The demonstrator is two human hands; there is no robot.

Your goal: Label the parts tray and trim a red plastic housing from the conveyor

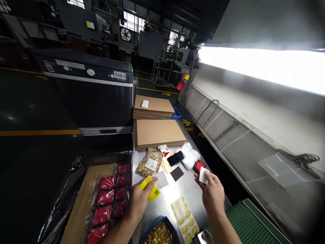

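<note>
My left hand [138, 200] is closed on a yellow label [151, 189] with a printed code, held just above the steel table [175, 193]. My right hand [212, 193] pinches a small white card [203, 175] between thumb and fingers, close to a red object [198, 166] lying on the table. Between the hands lie a white square [160, 179] and a dark brown square [177, 173]. A sheet of round gold stickers [185, 219] lies just in front of my right wrist.
A clear bag of gold parts [149, 162], a black phone [176, 158] and white plastic bags [190, 155] lie farther back. Flat cardboard stacks [158, 133] sit behind them. A lined box holding red packets [109, 200] stands left. A bin of gold parts [159, 234] is near. A green conveyor [250, 223] runs right. A large air cooler [88, 91] stands on the floor.
</note>
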